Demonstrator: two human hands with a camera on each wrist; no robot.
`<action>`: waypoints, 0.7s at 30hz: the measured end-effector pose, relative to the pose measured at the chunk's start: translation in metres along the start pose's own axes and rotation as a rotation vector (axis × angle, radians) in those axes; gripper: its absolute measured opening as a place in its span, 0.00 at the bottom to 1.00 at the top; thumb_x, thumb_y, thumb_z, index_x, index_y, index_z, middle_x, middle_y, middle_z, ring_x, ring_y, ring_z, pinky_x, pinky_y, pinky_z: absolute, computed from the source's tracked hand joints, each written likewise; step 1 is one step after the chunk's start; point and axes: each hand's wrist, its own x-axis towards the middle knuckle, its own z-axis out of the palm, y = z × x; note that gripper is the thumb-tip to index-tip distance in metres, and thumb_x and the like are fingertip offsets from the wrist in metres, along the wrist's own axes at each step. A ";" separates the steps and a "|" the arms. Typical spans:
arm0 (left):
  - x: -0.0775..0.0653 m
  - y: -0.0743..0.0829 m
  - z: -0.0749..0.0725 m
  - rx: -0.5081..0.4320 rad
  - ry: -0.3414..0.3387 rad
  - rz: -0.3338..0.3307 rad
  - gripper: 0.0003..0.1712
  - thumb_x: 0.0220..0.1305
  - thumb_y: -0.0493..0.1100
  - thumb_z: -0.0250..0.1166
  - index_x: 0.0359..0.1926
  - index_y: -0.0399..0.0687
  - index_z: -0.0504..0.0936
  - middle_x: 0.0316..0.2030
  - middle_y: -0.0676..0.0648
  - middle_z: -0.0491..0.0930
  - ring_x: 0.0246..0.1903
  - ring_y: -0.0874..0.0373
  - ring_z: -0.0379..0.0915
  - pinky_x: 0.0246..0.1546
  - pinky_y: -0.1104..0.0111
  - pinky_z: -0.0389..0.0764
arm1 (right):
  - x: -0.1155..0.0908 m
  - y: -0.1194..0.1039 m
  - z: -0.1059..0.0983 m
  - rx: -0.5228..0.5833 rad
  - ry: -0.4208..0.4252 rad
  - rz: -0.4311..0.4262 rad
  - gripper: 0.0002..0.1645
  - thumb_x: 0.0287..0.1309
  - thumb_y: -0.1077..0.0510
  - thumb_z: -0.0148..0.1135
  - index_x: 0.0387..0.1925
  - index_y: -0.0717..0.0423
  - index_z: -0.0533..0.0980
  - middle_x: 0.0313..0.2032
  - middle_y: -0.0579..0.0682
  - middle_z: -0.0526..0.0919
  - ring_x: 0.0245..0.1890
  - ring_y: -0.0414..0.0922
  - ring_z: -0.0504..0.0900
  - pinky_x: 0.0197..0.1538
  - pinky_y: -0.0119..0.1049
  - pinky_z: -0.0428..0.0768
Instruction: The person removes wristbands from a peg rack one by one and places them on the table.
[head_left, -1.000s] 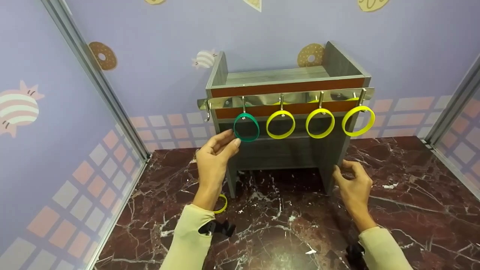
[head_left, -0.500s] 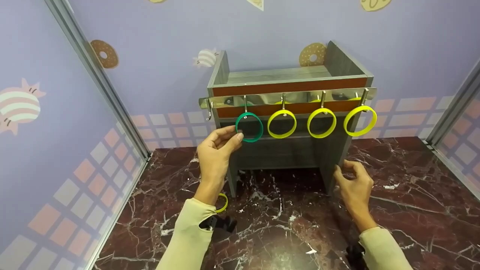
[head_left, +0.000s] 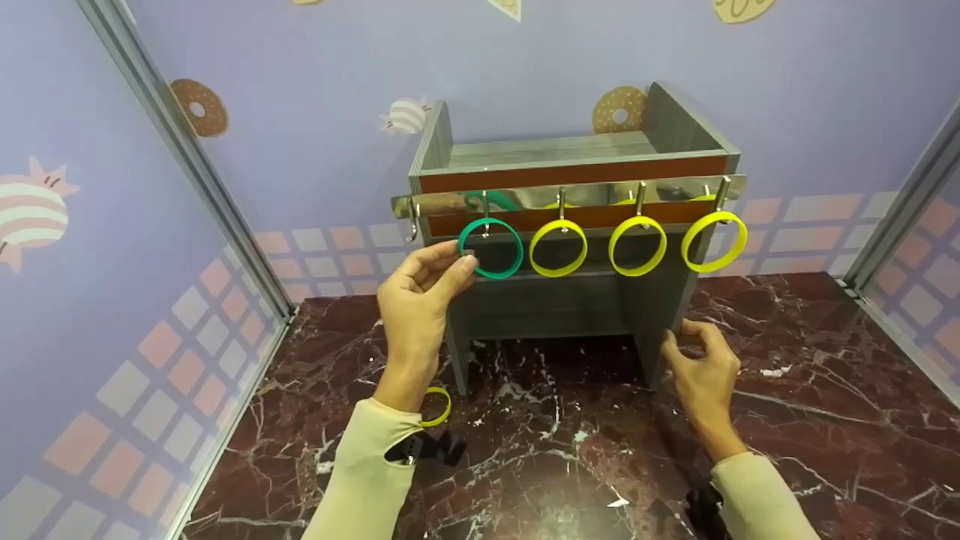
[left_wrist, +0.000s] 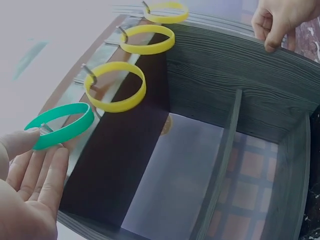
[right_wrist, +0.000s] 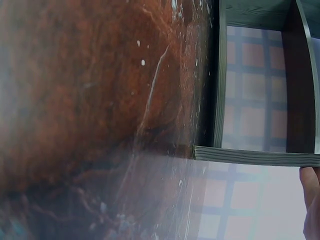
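A green silicone wristband [left_wrist: 70, 131] hangs on a hook of the metal rail [head_left: 529, 197], across the front of a grey wooden shelf unit [head_left: 555, 304]. My left hand [head_left: 416, 307] pinches its left edge, thumb on the near side and fingers behind. To its right, three yellow wristbands [left_wrist: 120, 105] hang on separate hooks. My right hand [head_left: 703, 371] holds the front edge of the unit's right side panel [head_left: 664, 300], low down. In the right wrist view only part of that hand [right_wrist: 312, 200] shows, touching the panel.
The far-left hook [head_left: 412, 221] bears no band. Another yellow wristband [head_left: 448, 409] lies on the dark red marble-patterned table [head_left: 555, 480], partly behind my left wrist. Purple patterned walls [head_left: 315, 150] stand at the back and both sides.
My left hand has taken hold of the green wristband's edge and moved slightly up, turning the band to face forward more. My right hand stays on the panel.
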 end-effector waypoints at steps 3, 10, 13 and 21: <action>-0.003 0.004 -0.004 -0.018 -0.003 0.003 0.11 0.64 0.26 0.73 0.47 0.31 0.87 0.42 0.35 0.88 0.41 0.48 0.89 0.47 0.57 0.89 | 0.000 0.001 0.000 0.009 0.001 -0.004 0.09 0.54 0.76 0.74 0.38 0.70 0.85 0.35 0.59 0.89 0.35 0.34 0.83 0.44 0.22 0.80; -0.011 0.007 -0.014 -0.019 0.029 -0.003 0.14 0.64 0.26 0.72 0.50 0.23 0.84 0.41 0.34 0.88 0.40 0.48 0.89 0.47 0.56 0.89 | 0.000 0.002 0.000 0.002 0.002 -0.004 0.09 0.53 0.76 0.73 0.38 0.72 0.84 0.35 0.60 0.89 0.36 0.31 0.81 0.44 0.21 0.79; -0.014 0.005 -0.019 -0.011 0.038 -0.005 0.14 0.64 0.25 0.72 0.50 0.24 0.84 0.41 0.34 0.88 0.40 0.48 0.89 0.47 0.56 0.89 | 0.000 0.003 0.000 0.000 0.003 -0.003 0.09 0.53 0.77 0.73 0.38 0.72 0.84 0.35 0.60 0.88 0.36 0.30 0.81 0.44 0.21 0.79; -0.023 0.000 -0.032 -0.009 0.059 -0.027 0.12 0.66 0.26 0.71 0.50 0.27 0.86 0.41 0.35 0.87 0.41 0.47 0.89 0.47 0.56 0.89 | 0.000 0.002 0.000 0.008 0.002 -0.021 0.09 0.53 0.77 0.73 0.37 0.72 0.84 0.35 0.60 0.88 0.36 0.30 0.81 0.46 0.20 0.78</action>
